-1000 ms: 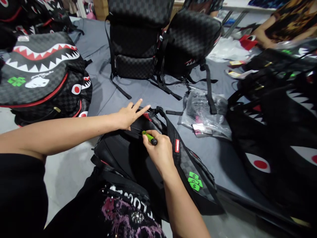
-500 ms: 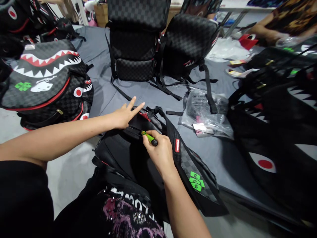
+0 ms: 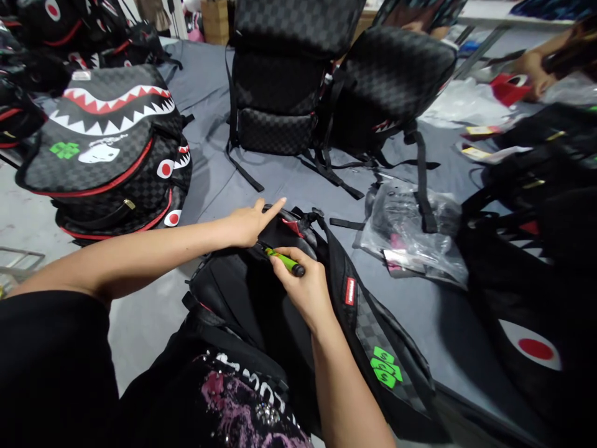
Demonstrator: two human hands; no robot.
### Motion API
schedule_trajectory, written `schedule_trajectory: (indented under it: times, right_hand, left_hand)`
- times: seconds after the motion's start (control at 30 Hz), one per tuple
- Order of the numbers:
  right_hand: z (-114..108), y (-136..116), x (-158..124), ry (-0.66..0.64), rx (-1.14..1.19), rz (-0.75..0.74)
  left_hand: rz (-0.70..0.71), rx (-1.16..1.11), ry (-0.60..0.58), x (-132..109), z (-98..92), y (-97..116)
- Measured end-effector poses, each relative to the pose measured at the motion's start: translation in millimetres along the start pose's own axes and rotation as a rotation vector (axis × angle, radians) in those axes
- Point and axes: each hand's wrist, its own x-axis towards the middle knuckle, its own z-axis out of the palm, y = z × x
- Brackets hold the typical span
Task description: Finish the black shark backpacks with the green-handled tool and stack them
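A black backpack lies in front of me, its strap with a red label and green printed patches running down the right side. My left hand rests on its upper edge, some fingers stretched out and others hidden under the palm. In my right hand is a slim green-yellow tool with a black end, gripped like a pen. The tool's dark, thin front reaches the black fabric beside my left hand; its tip is hard to make out.
A shark-mouth backpack stands on the left. Checkered backpacks are at the back of the grey-covered table. A clear plastic bag lies right of centre, with dark bags beyond. A co-worker's hand is at far right.
The view has turned slightly left, so everything sits further right. My left hand's stretched fingers have drawn closer together. The right hand keeps its grip on the tool.
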Motion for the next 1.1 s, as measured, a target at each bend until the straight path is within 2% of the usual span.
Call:
schedule_trajectory:
  times: [0.17, 0.4, 0.6, 0.77, 1.1]
  right_hand:
    - [7.7, 5.2, 2.0, 0.033, -0.121, 0.022]
    - [14.5, 4.3, 3.9, 0.065, -0.127, 0.012]
    - [20.2, 0.6, 5.7, 0.099, -0.115, -0.013]
    - [24.2, -6.1, 10.0, 0.02, -0.162, -0.033]
    - [22.2, -8.0, 8.9, 0.052, -0.277, -0.029]
  left_hand:
    - [0.024, -0.041, 0.043, -1.2, 5.2, -4.5]
    - [0.062, -0.055, 0.068, 4.9, 9.5, -9.1]
    - [0.089, -0.068, 0.039, 7.0, 6.9, -10.7]
    - [0.062, -0.083, 0.002, 9.5, 5.4, -10.2]
    - [0.085, -0.084, 0.032, 9.4, 7.2, -12.1]
